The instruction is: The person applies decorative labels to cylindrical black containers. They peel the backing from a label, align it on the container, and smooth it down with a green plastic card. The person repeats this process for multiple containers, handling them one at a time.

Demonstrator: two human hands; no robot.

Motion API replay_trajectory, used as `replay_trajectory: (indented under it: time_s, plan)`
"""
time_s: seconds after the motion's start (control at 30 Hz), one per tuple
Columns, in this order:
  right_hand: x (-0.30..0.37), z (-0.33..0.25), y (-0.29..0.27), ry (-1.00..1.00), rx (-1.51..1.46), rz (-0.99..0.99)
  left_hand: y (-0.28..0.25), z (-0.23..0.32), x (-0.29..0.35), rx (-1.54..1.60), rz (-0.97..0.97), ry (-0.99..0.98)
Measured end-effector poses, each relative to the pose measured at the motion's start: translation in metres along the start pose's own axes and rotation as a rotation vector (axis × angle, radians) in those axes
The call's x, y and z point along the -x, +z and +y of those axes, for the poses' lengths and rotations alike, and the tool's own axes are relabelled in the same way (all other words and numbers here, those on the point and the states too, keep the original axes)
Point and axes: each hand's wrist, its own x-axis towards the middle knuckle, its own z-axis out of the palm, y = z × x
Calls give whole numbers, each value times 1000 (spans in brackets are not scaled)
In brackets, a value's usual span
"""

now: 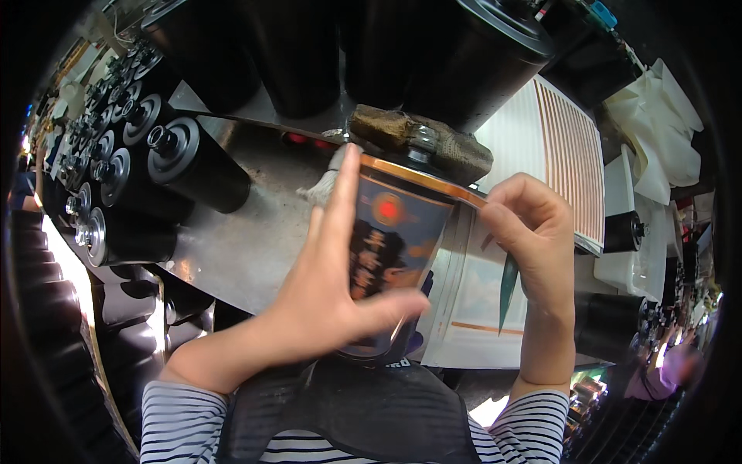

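A black bottle (394,255) with a dark printed label lies in front of me, its neck pointing away and its base near my apron. My left hand (325,286) holds it, with long fingers along its left side and the thumb across its front; the hand is slightly blurred. A copper-coloured strip (410,178) runs round the bottle's shoulder. Its right end is pinched between the thumb and finger of my right hand (533,224). A thin dark green pointed piece (508,294) sticks out below that hand; how it is held is hidden.
The bottle's neck rests by a worn brown padded block (386,127) on the metal table (224,263). Large black bottles (294,62) stand behind, several more (197,162) at the left. A sheet of copper strips (568,147) lies right, near a white tray (630,263) and crumpled white plastic (657,108).
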Motion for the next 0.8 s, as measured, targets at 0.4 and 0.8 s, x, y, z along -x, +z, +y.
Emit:
replay_trajectory:
  time_s: [0.4,0.8]
  plan:
    - [9,10,-22,73,19,43,1,34,-13,-978,-75,361]
    - [0,-3,2,-51,54,16,-4,-28,0,379,61,41]
